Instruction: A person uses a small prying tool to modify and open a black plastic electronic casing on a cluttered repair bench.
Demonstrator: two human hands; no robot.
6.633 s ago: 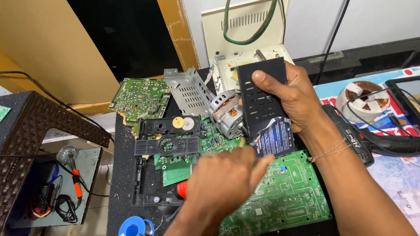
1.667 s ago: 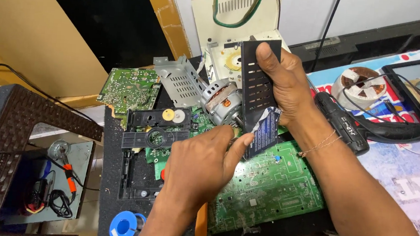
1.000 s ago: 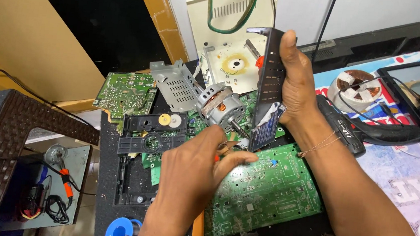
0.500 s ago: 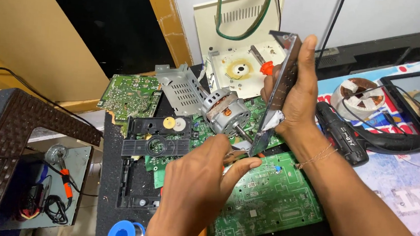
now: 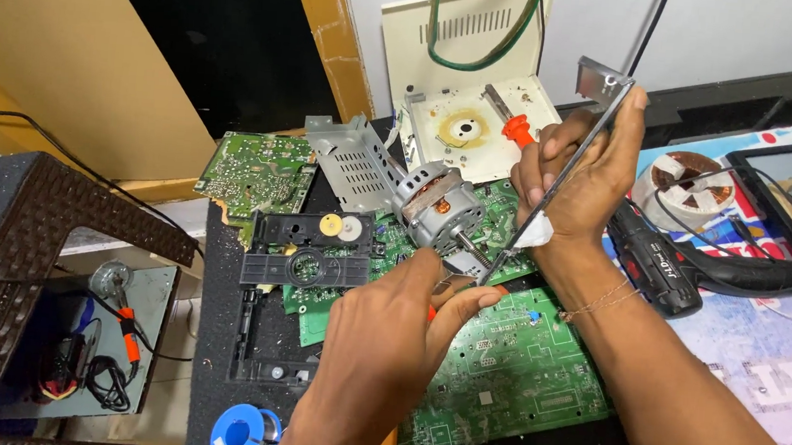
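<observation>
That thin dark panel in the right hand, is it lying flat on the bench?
No, the right hand holds the dark panel tilted up on edge.

left hand (image 5: 384, 344): fingers curled, pinching | right hand (image 5: 577, 171): raised, grip closed

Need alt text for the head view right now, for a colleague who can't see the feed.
The right hand holds a thin flat panel edge-on above a large green circuit board, while the left hand pinches a small orange-handled tool at the panel's lower end. Around them lie a grey electric motor, more boards, a black drill and a blue solder spool.
</observation>
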